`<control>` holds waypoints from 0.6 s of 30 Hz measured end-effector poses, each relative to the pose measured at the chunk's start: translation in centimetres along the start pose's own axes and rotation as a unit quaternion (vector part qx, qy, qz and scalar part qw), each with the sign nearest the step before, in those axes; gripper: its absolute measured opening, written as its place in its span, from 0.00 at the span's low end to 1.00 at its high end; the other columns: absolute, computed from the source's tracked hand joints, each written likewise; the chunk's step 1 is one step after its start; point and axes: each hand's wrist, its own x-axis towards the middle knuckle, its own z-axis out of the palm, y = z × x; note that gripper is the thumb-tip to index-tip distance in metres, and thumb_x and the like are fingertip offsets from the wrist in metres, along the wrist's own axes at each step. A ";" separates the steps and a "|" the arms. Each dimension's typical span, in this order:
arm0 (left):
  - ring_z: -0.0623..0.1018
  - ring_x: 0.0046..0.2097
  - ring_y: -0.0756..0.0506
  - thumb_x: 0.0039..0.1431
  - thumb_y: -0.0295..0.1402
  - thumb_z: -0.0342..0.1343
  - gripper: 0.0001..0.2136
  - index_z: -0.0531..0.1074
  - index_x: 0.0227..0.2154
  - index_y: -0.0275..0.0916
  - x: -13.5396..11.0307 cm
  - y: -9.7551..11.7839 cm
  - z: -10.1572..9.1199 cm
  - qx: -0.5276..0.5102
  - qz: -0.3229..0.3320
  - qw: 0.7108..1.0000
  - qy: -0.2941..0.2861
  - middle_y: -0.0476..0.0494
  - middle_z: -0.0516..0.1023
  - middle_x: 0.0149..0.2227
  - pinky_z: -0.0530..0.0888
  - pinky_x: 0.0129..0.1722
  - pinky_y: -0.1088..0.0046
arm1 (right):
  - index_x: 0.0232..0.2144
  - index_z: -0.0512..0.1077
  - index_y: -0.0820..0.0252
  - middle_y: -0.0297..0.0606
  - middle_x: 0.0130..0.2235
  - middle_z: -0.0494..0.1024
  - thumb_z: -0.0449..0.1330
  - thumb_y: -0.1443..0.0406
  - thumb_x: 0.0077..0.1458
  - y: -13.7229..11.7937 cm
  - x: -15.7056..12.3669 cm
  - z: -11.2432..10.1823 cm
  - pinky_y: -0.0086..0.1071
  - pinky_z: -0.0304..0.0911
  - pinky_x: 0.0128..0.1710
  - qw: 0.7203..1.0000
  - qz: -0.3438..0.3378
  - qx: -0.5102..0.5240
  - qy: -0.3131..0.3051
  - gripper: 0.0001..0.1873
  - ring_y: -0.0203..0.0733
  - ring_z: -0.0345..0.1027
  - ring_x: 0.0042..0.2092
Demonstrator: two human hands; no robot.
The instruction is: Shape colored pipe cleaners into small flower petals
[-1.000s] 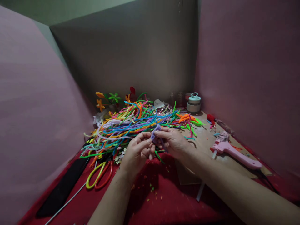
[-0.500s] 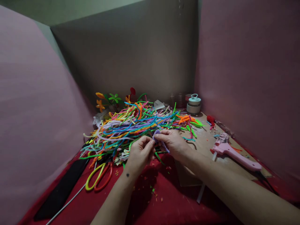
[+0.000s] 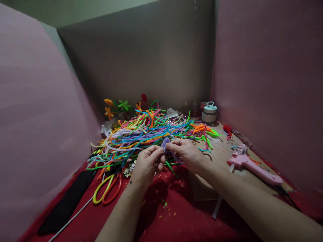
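Both my hands meet just in front of a big heap of coloured pipe cleaners. A short lilac pipe cleaner piece, bent into a small loop, is pinched between them. My left hand grips its lower end with fingers curled. My right hand pinches the loop's top with thumb and forefinger. The hands hover a little above the red cloth.
Yellow and orange-handled scissors lie left of my left wrist. A pink glue gun rests on a cardboard sheet at right. Pipe-cleaner flowers and a lidded jar stand at the back. Pink and grey panels wall the space.
The lilac piece has been pressed from an open loop into a tighter, narrower one. Both hands shifted only slightly and kept their grip.
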 end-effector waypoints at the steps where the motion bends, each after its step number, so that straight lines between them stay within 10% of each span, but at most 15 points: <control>1: 0.62 0.14 0.57 0.50 0.38 0.57 0.09 0.67 0.25 0.37 -0.1 0.1 -0.1 0.008 0.024 1.000 0.014 0.54 0.69 0.18 0.57 0.10 0.85 | 0.22 0.72 0.64 0.29 0.19 0.67 0.63 0.58 0.39 0.0 0.1 -0.1 0.27 0.46 0.22 1.000 0.003 -0.015 -0.009 0.13 0.28 0.52 0.20; 8: 0.61 0.13 0.57 0.51 0.39 0.56 0.11 0.66 0.24 0.36 0.0 0.2 -0.5 0.048 0.089 0.994 0.048 0.54 0.68 0.16 0.59 0.10 0.84 | 0.15 0.66 0.64 0.27 0.14 0.63 0.62 0.63 0.40 -0.5 -0.1 -0.1 0.27 0.44 0.20 0.993 0.033 -0.092 -0.058 0.12 0.27 0.51 0.18; 18: 0.66 0.16 0.56 0.48 0.36 0.59 0.10 0.67 0.28 0.36 -0.4 0.8 -0.1 0.014 0.062 0.998 0.015 0.51 0.72 0.22 0.63 0.11 0.83 | 0.27 0.70 0.62 0.33 0.25 0.74 0.65 0.62 0.42 -0.1 -0.2 0.1 0.27 0.58 0.27 0.987 -0.075 0.128 -0.056 0.10 0.31 0.64 0.25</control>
